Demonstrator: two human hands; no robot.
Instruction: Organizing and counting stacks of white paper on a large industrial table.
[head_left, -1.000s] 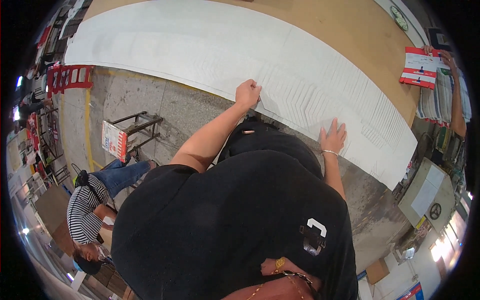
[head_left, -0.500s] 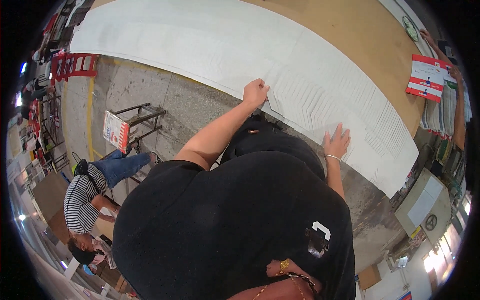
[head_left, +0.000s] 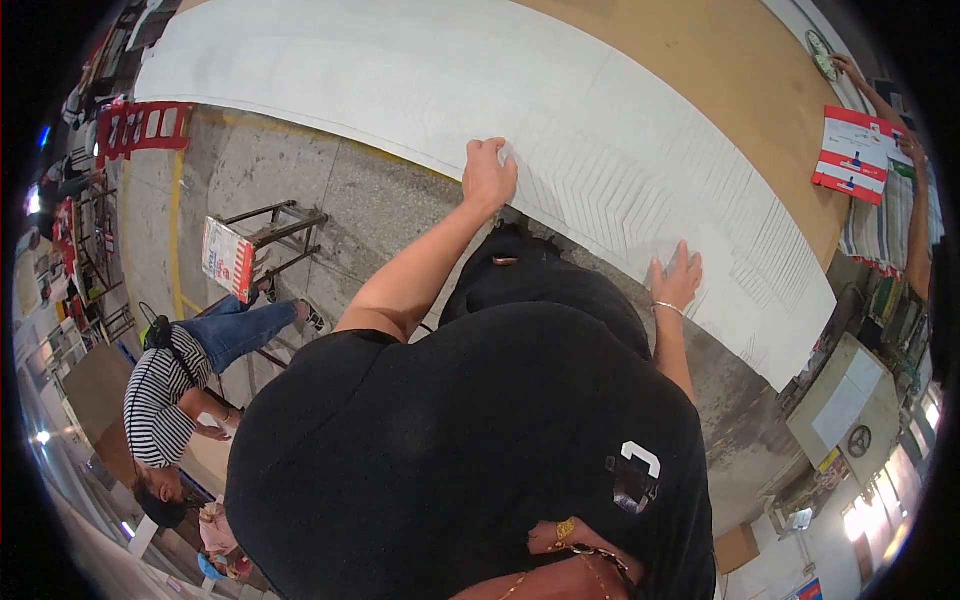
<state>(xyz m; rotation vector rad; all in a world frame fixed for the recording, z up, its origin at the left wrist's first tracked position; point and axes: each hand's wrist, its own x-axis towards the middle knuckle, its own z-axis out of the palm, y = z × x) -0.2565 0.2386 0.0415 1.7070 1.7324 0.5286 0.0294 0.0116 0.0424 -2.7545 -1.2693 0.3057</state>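
A long white layer of paper-like sheets (head_left: pixel 400 75) covers the work surface in front of me. Thin, bent lines run across its right part, like the edges of overlapping sheets. My left hand (head_left: pixel 490 172) is at the near edge, its fingers curled and closed on a sheet edge, with a pale bit showing by the fingertips. Farther right, my right hand (head_left: pixel 677 280), with a bracelet on the wrist, lies on the lined part of the sheets. Its fingers are spread, and it grips nothing.
A brown board surface (head_left: pixel 690 50) extends beyond the sheets. At the far right, another person's hands are near a red-and-white printed sheet (head_left: pixel 852 155). To my left are a metal-framed stool (head_left: pixel 228 258), a red plastic chair (head_left: pixel 145 130) and a person in a striped shirt (head_left: pixel 160 400).
My left hand has shifted left and slightly away from me along the sheet edge. The right hand has stayed nearly in place, fingers still spread.
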